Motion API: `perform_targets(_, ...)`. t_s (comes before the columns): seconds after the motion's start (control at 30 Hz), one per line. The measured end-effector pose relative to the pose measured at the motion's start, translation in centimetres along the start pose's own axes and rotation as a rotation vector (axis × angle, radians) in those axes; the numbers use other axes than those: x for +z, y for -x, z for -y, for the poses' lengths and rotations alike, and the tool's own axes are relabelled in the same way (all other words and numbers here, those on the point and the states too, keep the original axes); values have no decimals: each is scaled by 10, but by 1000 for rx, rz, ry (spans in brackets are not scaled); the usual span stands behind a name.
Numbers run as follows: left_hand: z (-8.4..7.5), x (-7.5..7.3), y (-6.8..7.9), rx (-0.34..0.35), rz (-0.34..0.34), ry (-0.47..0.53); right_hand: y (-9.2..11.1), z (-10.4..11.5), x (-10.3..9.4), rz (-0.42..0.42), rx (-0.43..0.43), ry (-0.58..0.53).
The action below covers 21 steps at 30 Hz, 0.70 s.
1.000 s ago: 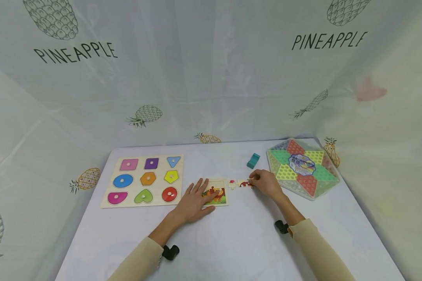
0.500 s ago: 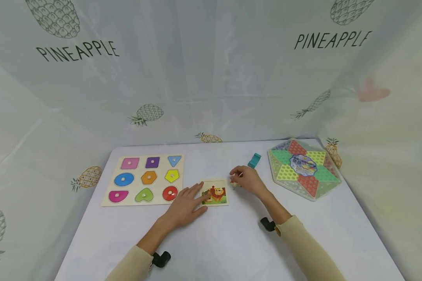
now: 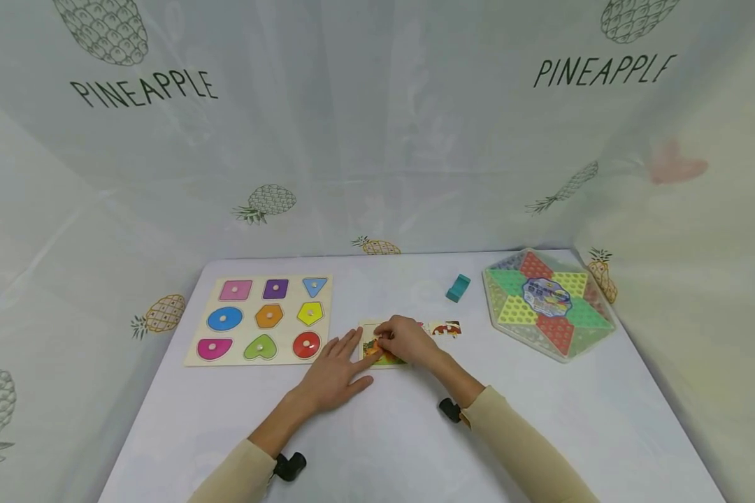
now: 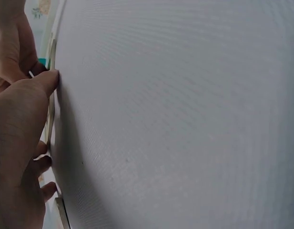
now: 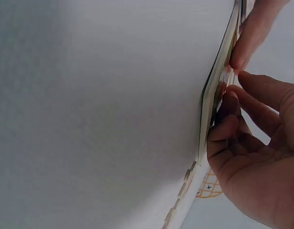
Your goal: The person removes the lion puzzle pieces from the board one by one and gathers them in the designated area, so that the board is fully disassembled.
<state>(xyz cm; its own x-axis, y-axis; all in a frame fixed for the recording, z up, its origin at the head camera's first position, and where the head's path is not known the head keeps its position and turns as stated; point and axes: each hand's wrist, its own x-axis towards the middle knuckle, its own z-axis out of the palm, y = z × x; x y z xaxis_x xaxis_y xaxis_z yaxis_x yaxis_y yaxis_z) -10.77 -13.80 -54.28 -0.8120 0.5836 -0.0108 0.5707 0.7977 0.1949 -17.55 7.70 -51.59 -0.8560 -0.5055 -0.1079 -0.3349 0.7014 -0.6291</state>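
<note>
A small wooden jigsaw tray (image 3: pixel 366 325) with a cartoon animal picture lies mid-table. My left hand (image 3: pixel 330 374) rests at its left side, fingers spread, one finger reaching onto the picture. Above the tray, my right hand (image 3: pixel 409 342) pinches a small puzzle piece with thumb and fingertips; the hand covers most of the piece and much of the picture. In the right wrist view the curled fingers (image 5: pixel 223 131) are right against the tray's edge (image 5: pixel 207 109). Loose puzzle pieces (image 3: pixel 445 328) lie just right of the tray, one partly behind the right hand.
A shape board (image 3: pixel 195 358) with coloured knobbed pieces lies on the left. At the back right is a hexagonal Chinese checkers board (image 3: pixel 546 297). A teal block (image 3: pixel 458 288) sits behind the loose pieces. White cloth printed with pineapples rises behind the table.
My right hand has moved left from the loose pieces to over the tray. My left hand has slid slightly left, its fingers now covering less of the picture than one second ago.
</note>
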Motion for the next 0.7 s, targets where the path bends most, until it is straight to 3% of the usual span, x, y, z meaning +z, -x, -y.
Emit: perform_targets(0.7, 0, 5, -1, -12, 11, -35, 2, 2, 4, -4, -10, 55)
